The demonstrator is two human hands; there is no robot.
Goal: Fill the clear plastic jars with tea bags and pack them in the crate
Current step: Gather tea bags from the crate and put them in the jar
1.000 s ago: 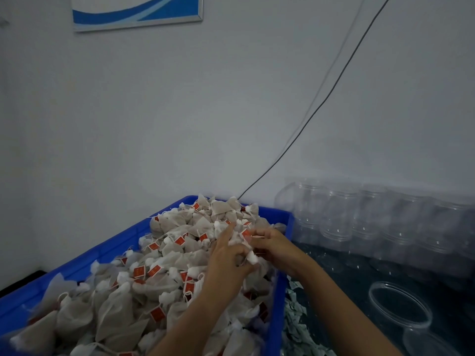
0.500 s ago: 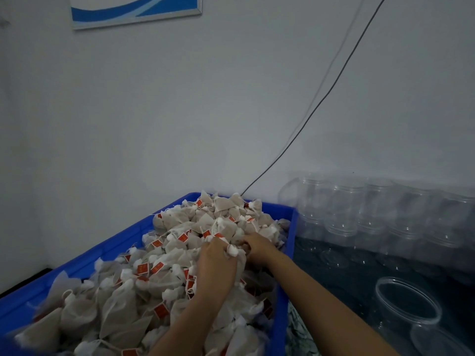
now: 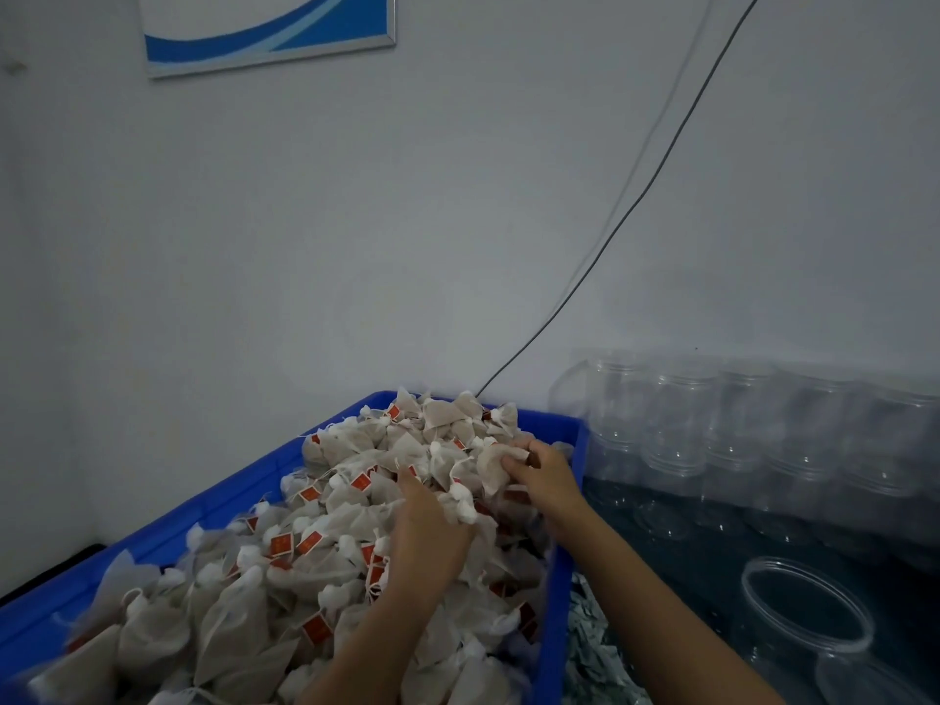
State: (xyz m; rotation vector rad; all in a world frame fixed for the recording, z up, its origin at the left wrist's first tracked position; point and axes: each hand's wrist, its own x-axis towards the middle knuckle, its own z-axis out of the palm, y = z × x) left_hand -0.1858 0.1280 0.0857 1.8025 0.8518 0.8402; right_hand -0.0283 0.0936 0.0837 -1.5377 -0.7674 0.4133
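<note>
A blue crate point(image 3: 244, 493) holds a heap of beige tea bags point(image 3: 335, 501) with white strings and red tags. Both my hands are in the heap near the crate's right wall. My left hand point(image 3: 427, 526) is dug into the bags, fingers curled around a bunch of them. Beyond it, my right hand point(image 3: 544, 470) pinches one tea bag point(image 3: 491, 468) at the far right of the heap. An open clear plastic jar point(image 3: 809, 608) stands at the lower right on the dark table.
Rows of empty clear jars point(image 3: 737, 429) line the wall at the right. Small pale paper scraps point(image 3: 590, 648) lie between the crate and the open jar. A black cable point(image 3: 600, 246) runs down the grey wall behind the crate. A blue-and-white sign point(image 3: 264, 28) hangs top left.
My right hand has slid toward the far right of the heap and lifted one tea bag. My left hand stays buried in the bags, now a little nearer me.
</note>
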